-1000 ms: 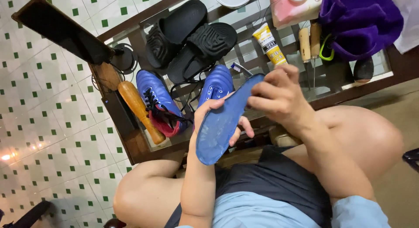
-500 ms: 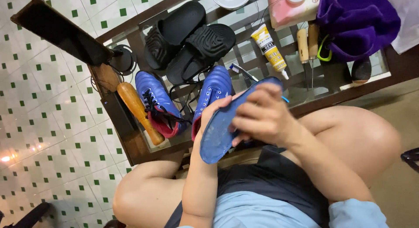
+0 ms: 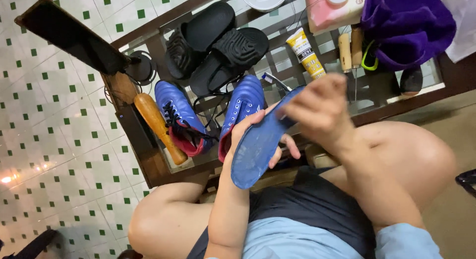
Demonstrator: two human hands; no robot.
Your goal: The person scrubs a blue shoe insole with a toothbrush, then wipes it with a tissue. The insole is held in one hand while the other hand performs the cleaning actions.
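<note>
My left hand (image 3: 248, 132) grips a blue shoe insole (image 3: 258, 145) from behind, fingers curled round its edges. My right hand (image 3: 320, 108) rests on the insole's upper end, fingers bent over it. Just past the insole two blue sports shoes stand on a low glass-topped table (image 3: 396, 103): one (image 3: 176, 108) with black laces and a red lining at the left, the other (image 3: 243, 103) right behind my left hand. A toothbrush (image 3: 275, 81) pokes out beside the second shoe.
A pair of black slide sandals (image 3: 218, 46) lies further back. A wooden-handled brush (image 3: 154, 122), a yellow glue tube (image 3: 306, 53), two wooden-handled tools (image 3: 349, 48), a pink box (image 3: 332, 8) and a purple cloth (image 3: 406, 26) share the table. Green-dotted floor tiles (image 3: 49, 150) lie at the left.
My right hand slid down over the insole, then back up to its far end. The insole tilted slightly in my left hand.
</note>
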